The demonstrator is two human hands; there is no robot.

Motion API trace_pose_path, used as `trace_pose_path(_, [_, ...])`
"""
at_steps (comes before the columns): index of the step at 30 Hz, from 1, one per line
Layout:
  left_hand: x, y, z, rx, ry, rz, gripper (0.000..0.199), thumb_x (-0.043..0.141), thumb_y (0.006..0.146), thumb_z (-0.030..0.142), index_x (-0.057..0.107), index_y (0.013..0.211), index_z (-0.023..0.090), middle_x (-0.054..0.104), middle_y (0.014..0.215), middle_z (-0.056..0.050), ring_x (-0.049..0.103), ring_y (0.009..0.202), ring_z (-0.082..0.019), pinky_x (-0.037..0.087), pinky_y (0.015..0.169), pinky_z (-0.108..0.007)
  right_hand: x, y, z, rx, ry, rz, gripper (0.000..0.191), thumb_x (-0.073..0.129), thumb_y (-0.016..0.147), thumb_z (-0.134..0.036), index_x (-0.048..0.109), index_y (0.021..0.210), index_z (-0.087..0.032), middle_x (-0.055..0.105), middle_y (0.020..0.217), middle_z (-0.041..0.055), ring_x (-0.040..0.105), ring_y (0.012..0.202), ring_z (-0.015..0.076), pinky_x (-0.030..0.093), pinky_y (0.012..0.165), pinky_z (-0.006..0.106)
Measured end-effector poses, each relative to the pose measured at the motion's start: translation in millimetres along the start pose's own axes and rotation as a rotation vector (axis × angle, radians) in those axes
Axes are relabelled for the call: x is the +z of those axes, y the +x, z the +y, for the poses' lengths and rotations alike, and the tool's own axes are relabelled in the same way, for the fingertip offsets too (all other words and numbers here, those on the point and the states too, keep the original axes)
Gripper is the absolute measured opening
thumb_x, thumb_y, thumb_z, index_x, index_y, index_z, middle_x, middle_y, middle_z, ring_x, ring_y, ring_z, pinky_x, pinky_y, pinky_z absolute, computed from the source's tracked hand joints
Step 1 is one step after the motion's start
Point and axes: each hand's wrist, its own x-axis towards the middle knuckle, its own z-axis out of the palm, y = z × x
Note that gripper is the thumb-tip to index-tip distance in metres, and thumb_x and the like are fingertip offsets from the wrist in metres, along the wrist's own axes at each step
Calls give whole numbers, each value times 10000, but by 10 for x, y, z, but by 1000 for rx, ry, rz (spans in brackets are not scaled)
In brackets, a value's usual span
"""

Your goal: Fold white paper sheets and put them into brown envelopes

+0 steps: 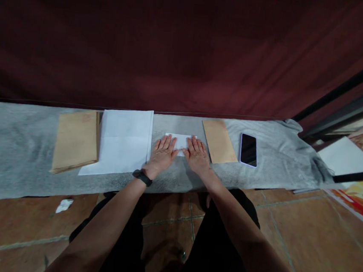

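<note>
Paper, a small white piece (182, 141), lies directly in front of me in the head view, on the grey cloth (275, 162), with both my palms turned down over it. My left hand (163, 153) covers its left end and my right hand (199, 155) its right end; the fingers of both point away from me, spread flat, with nothing clenched or pinched. The thumbs reach inward across the near part of the piece. I judge this to be a step of pressing or smoothing it down; whether it is folded or a single layer I cannot tell, as my hands hide much of it.

Beyond my left hand lie larger white sheets (125, 141), with a faint crease across the top one. A stack of brown envelopes (76, 138) overlaps their left side, its lower edges slightly fanned. Just beside my right hand rests a single brown envelope (219, 142), set at a slant, and further right a phone (248, 150) lies with its dark screen up.

From this position, my next move would call for even, light pressure through both hands, so the piece neither skews nor wrinkles. Lifting it would need one hand to ease back first and uncover an edge for the fingertips, without nudging the neighbouring envelope.
</note>
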Motion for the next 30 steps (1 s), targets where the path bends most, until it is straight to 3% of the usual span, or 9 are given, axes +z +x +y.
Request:
trace_pose_path(4, [-68,-120,-137,114,8,-32,623,419,1016,443,371,1555,134,289,1652,-167,239,1544,-299,225,1247,-487,8,-13,27,5,3,3,618,356,1064,-425,316,1581,-89,294,1643,174,310,1516,298,241,1237,489])
trace_pose_path(12, [-213,-108,-210,219,3,-57,535,505,936,177,487,1460,68,429,1576,-200,384,1485,-260,292,1236,-389,-67,-93,73,-43,-12,-54,659,392,1048,-459,313,1578,-76,259,1657,175,249,1541,296,203,1254,477])
trace_pose_path(20, [-295,-93,-228,240,49,-20,488,395,938,36,548,1401,54,538,1495,-187,502,1405,-214,356,1202,-327,-127,-109,211,-115,39,-134,704,492,1004,-502,322,1585,-143,246,1670,137,230,1551,263,204,1267,475])
trace_pose_path(22, [-315,-87,-231,235,39,-7,478,383,945,33,573,1382,68,572,1464,-180,532,1378,-214,396,1176,-330,-140,-84,230,-122,65,-122,647,497,1007,-452,368,1566,-155,312,1649,125,281,1533,255,228,1262,477])
trace_pose_path(25, [-339,-88,-233,222,23,6,459,387,960,59,599,1366,98,596,1444,-158,554,1357,-221,435,1149,-347,-174,-43,254,-146,81,-110,526,474,997,-242,463,1515,-154,410,1605,105,383,1482,234,285,1248,441])
trace_pose_path(27, [-340,-98,-234,213,12,6,462,382,965,64,603,1366,119,596,1448,-143,559,1351,-213,439,1145,-351,-200,-28,263,-162,71,-107,547,450,958,-117,487,1502,-165,439,1588,93,432,1450,226,314,1236,432])
trace_pose_path(30, [-324,-118,-253,211,-16,4,469,394,956,62,612,1362,150,596,1452,-120,559,1349,-194,428,1152,-347,-228,-32,263,-176,40,-105,587,421,936,-59,474,1511,-167,446,1582,89,449,1439,230,341,1220,439])
